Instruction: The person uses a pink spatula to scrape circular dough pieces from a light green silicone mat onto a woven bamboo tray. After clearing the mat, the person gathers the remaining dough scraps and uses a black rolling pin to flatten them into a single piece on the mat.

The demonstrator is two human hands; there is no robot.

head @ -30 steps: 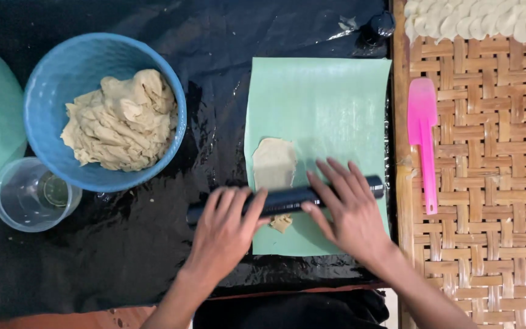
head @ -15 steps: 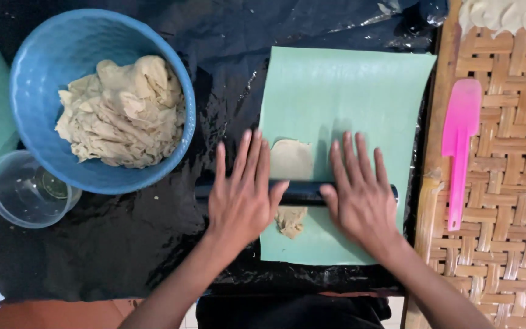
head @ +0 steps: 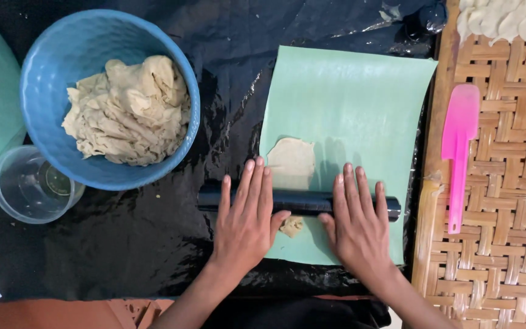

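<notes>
A black rolling pin [head: 302, 201] lies across a flattened piece of beige dough [head: 291, 162] on a pale green mat [head: 360, 116]. My left hand [head: 246, 216] rests flat on the pin's left part, fingers stretched forward. My right hand [head: 357, 222] presses flat on the pin's right part. A small bit of dough [head: 291, 226] shows below the pin between my hands.
A blue bowl [head: 44, 85] of beige dough [head: 129, 109] stands at the upper left, with a clear plastic cup [head: 28, 189] below it. At the right, a woven tray [head: 506, 201] carries a pink spatula [head: 458, 152] and shaped dough pieces [head: 506, 21]. Black plastic sheet [head: 153, 244] covers the surface.
Both hands have stayed flat on the rolling pin as it rolls over the dough; my fingers lie further forward over the pin than a second ago. The dough looks slightly longer.
</notes>
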